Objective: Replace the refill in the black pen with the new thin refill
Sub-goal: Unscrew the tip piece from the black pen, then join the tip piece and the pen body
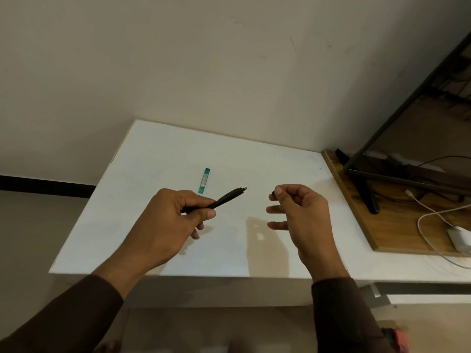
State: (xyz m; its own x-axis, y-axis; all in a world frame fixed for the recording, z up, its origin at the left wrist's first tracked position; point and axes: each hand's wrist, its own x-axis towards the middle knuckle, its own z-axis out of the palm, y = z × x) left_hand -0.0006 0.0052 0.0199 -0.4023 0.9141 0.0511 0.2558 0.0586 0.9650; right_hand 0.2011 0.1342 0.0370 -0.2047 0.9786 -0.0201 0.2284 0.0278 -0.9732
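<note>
The grip of the left hand (175, 212) is closed round the black pen (227, 198): the thumb lies along the near side of the barrel and the fingers curl under it, with the rear part of the barrel hidden inside the hand. The right hand (300, 215) is held apart from the pen, thumb and forefinger pinched on a small dark piece (273, 192) too small to identify; its other fingers are loosely spread and hold nothing. Both hands hover above the middle of the counter (158, 159), and both arms wear dark sleeves (76, 314).

The counter is a white, flat top set against a plain beige wall (178, 59), its near edge running across the lower part of the head view and its far left corner pointing toward the wall. A wooden board (356, 200) butts against the right edge, carrying dark metal stand legs (367, 189), a white cable (428, 210) and a white charger (460, 238).

The pen's long axis runs diagonally, from the left hand up and to the right, toward the far right corner of the counter. Its free end, a short grey stub, points at the right hand. Just beyond that end, toward the far edge, a narrow teal packet (204, 180) lies flat on the counter, its long axis running almost straight from near to far.
</note>
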